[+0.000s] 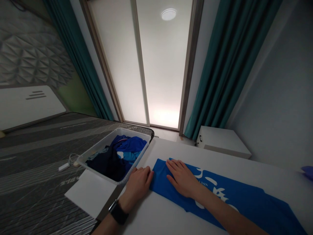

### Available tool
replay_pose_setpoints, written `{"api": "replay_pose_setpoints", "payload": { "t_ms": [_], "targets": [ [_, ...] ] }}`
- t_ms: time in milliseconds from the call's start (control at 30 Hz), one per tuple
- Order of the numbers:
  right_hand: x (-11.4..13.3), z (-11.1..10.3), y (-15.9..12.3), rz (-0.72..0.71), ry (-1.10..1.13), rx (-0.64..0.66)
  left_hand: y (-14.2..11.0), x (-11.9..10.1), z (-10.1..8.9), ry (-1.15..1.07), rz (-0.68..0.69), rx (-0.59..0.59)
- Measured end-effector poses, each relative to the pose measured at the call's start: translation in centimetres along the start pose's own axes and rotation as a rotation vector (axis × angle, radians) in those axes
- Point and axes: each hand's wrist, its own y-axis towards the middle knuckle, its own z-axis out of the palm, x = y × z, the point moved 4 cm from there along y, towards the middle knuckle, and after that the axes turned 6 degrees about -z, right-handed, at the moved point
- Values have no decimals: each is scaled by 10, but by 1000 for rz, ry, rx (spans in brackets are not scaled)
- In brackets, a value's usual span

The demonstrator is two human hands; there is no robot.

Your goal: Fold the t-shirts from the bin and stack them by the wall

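A blue T-shirt [249,199] with white printing lies folded lengthwise on a white table [168,147]. My right hand [182,178] is open and rests flat on the shirt near its left end, fingers stretched out. At that end's edge is my left hand [139,182], its fingers loosely bent and the thumb touching the cloth. Nothing shows in its grasp, though the fingertips are partly hidden. A dark watch [118,211] sits on my left wrist.
Left of the table, a clear plastic bin [97,174] holds crumpled blue and dark clothes [110,160]. It stands on a grey striped bed [41,153], near a white board [90,192] and a white plug with a cable [64,167]. A white cabinet [222,138] stands beyond the table.
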Motion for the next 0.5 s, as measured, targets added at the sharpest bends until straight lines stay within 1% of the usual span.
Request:
{"api": "replay_pose_setpoints", "payload": {
  "t_ms": [100,200,367,500],
  "targets": [
    [-3,-3,3,-12,-18,-17,-2,-6,0,47,50,-1],
    [-5,3,4,14,-15,0,-4,-7,3,96,92,-18],
    [-7,13,5,62,-23,-2,-7,1,10,111,105,-53],
    [-6,12,6,58,-29,10,-9,6,12,100,105,-98]
  ]
}}
